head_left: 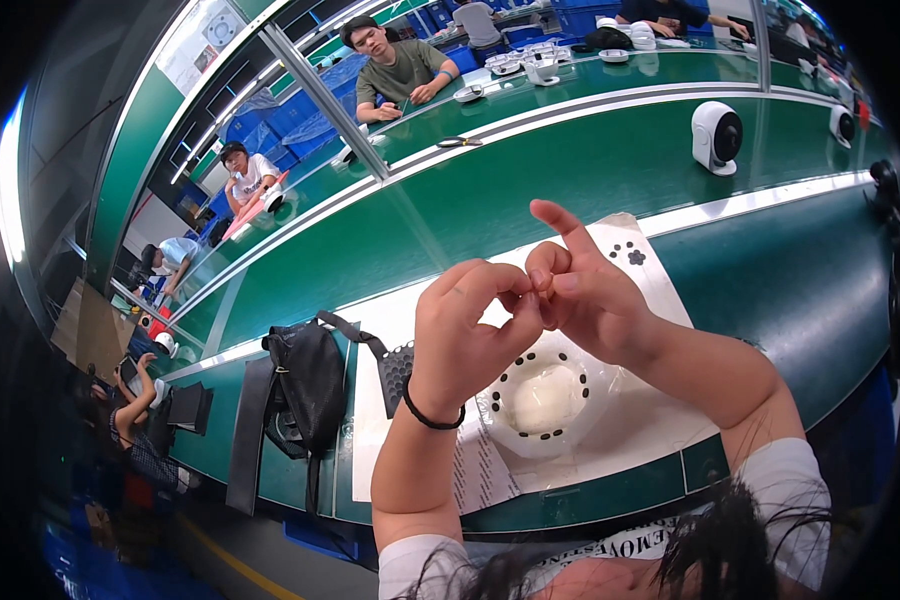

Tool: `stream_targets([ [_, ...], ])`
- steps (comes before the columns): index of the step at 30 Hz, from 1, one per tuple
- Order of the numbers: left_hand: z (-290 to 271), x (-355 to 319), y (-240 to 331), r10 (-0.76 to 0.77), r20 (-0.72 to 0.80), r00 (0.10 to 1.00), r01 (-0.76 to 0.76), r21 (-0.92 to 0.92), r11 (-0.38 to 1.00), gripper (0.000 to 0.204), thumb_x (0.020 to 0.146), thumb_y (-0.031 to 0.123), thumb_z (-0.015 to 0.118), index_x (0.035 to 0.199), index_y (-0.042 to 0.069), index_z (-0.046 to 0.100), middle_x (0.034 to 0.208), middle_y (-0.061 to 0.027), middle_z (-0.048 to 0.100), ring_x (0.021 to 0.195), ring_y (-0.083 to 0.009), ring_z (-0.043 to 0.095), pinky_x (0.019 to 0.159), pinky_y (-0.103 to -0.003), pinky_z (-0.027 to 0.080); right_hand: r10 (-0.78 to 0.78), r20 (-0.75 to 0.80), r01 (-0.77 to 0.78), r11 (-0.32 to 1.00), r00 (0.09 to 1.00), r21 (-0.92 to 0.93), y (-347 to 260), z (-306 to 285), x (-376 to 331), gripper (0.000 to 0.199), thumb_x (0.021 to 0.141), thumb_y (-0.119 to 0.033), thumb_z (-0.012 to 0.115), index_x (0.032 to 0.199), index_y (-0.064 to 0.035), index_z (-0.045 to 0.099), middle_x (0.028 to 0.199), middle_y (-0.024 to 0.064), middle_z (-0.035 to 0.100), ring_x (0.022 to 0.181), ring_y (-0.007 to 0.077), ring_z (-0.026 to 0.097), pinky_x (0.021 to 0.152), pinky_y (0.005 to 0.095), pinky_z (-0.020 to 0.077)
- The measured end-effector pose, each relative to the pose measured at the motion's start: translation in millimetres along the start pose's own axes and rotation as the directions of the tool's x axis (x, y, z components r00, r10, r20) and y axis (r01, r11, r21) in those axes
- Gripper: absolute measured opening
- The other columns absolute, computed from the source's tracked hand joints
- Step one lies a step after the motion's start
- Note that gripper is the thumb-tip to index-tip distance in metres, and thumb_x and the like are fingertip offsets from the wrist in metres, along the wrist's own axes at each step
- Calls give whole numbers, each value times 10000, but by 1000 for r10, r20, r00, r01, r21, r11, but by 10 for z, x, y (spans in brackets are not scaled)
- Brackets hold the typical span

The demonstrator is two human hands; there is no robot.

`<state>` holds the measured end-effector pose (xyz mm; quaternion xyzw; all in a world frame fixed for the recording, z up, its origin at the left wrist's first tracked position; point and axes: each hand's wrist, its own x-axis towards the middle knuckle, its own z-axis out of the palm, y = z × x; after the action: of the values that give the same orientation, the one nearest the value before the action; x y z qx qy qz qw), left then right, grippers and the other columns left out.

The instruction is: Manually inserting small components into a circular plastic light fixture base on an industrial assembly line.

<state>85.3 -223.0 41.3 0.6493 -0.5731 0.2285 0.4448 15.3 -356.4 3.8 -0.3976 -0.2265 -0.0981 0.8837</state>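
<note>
Fingertips meet above a green workbench: the left hand point(465, 335) and the right hand point(585, 290) are raised together, thumbs and fingers pressed tight around something too small to make out at the point where they touch. The right index finger sticks straight up, free of the pinch; the other fingers curl inward. Which way the pinched item points, or how its long axis runs, cannot be told. A thin black band point(432, 420) circles the left wrist.

Directly below the hands, on a white paper sheet point(660, 295), lies a round white plastic part ringed with small dark dots point(542, 398), flat and face up, wrapped in clear film. A small cluster of black dots point(628, 254) sits on the sheet's far corner. To the left, just beside the sheet, a black fabric bag with a strap point(305, 385) rests on the green table point(800, 290). Farther back stands a white rounded fan-like device point(716, 137). Across the bench, a person in a green shirt point(395, 70) leans on their forearms.
</note>
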Motion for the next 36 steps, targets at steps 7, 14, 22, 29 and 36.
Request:
stream_targets([
  [7,-10,3,16,-8,1,1000,8,-15,1000,132,606,-10,633,707,45,568,618,-52,576,570,-154,585,520,-243,467,-24,7,24,999,1000,33,19,-15,-6,586,798,-201,453,1307,-105,179,899,37,480,757,112,462,675,249,365],
  [14,-36,-22,-15,-46,0,999,45,-135,990,118,619,-11,626,707,34,562,635,-50,580,581,-142,584,532,-232,454,-55,77,52,998,996,46,29,-19,-13,603,794,-237,467,1311,-103,186,909,51,507,744,115,460,676,253,367],
  [22,-16,5,-17,-5,-25,1000,2,-115,993,132,633,-16,651,729,41,580,620,-36,564,566,-129,569,510,-224,441,-97,82,95,995,992,33,-20,-27,-4,592,795,-266,475,1303,-113,212,900,60,522,726,117,465,674,249,368],
  [29,6,14,2,68,-74,995,-71,-41,997,161,630,-16,685,747,61,604,613,-28,549,552,-112,554,484,-215,430,-77,63,64,980,995,186,-36,-28,16,564,799,-247,463,1294,-118,225,882,62,520,741,124,481,679,255,379],
  [36,58,9,-5,110,-103,989,-109,16,994,160,621,-9,689,737,66,610,603,-24,532,530,-127,544,463,-229,424,-39,8,37,985,999,166,-24,-20,-3,557,797,-213,448,1295,-116,217,880,47,509,753,129,486,694,265,380],
])
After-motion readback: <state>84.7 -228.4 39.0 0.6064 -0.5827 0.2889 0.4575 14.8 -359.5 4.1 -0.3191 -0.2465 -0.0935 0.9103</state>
